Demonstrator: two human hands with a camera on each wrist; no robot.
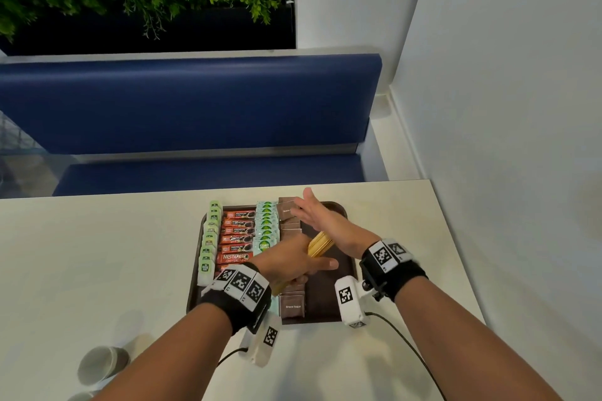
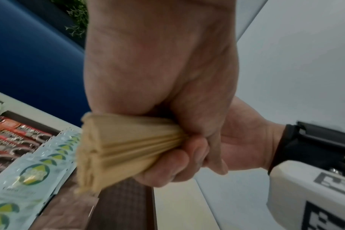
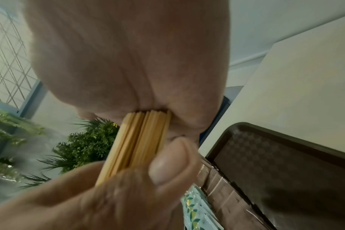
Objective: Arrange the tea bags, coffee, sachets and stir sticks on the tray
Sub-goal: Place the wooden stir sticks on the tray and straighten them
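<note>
My left hand (image 1: 293, 265) grips a bundle of wooden stir sticks (image 1: 320, 245) above the dark brown tray (image 1: 345, 265). My right hand (image 1: 314, 215) is flat with straight fingers, its palm pressed against the far ends of the stir sticks (image 3: 140, 140). In the left wrist view the near ends of the stir sticks (image 2: 124, 149) fan out below my fist. On the tray lie columns of green tea bags (image 1: 210, 238), red coffee sticks (image 1: 237, 231), pale green sachets (image 1: 266, 226) and brown sugar sachets (image 1: 293, 303). The tray's right strip is bare.
The tray rests on a white table (image 1: 97, 254). A grey paper cup (image 1: 102, 365) lies at the near left. A blue bench (image 1: 189, 104) stands beyond the far edge, and a white wall (image 1: 505, 75) runs along the right side.
</note>
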